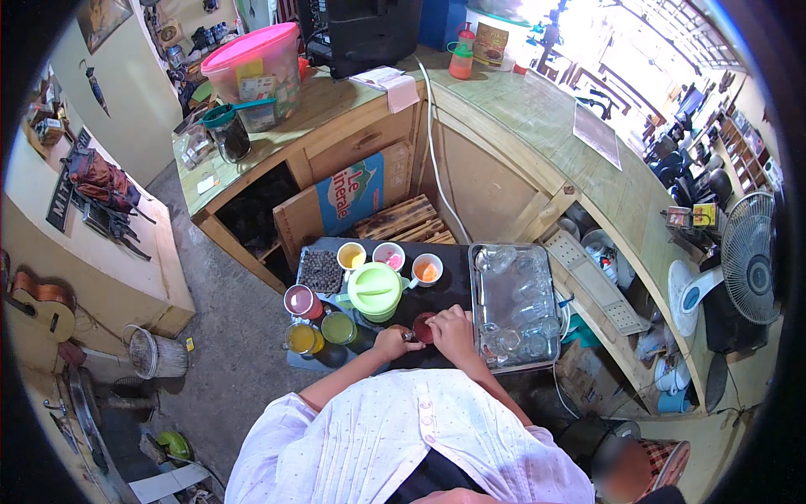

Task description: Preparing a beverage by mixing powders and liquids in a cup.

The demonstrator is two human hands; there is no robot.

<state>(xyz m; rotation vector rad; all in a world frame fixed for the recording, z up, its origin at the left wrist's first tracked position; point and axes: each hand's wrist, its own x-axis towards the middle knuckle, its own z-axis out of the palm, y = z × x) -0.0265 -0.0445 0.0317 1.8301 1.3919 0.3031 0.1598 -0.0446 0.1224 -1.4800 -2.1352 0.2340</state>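
Note:
On the dark table, my right hand (454, 331) is closed round a glass of dark red drink (425, 328). My left hand (395, 343) is pinched beside the same glass; a small shiny piece shows at its fingers, too small to name. A light green lidded pitcher (374, 291) stands just beyond. Behind it are white cups with yellow (351, 255), pink (389, 254) and orange (427, 269) contents. To the left sit a pink-red drink (303, 301), a green drink (339, 328), a yellow drink in a glass mug (303, 339) and a tray of dark round balls (321, 270).
A metal tray (512, 366) with several upturned glasses lies right of my hands. Behind stands a wooden counter (520, 109) bearing a pink-lidded tub (252, 71) and a squeeze bottle (461, 59). A white fan (690, 294) is at the right, a white bucket (157, 353) on the left floor.

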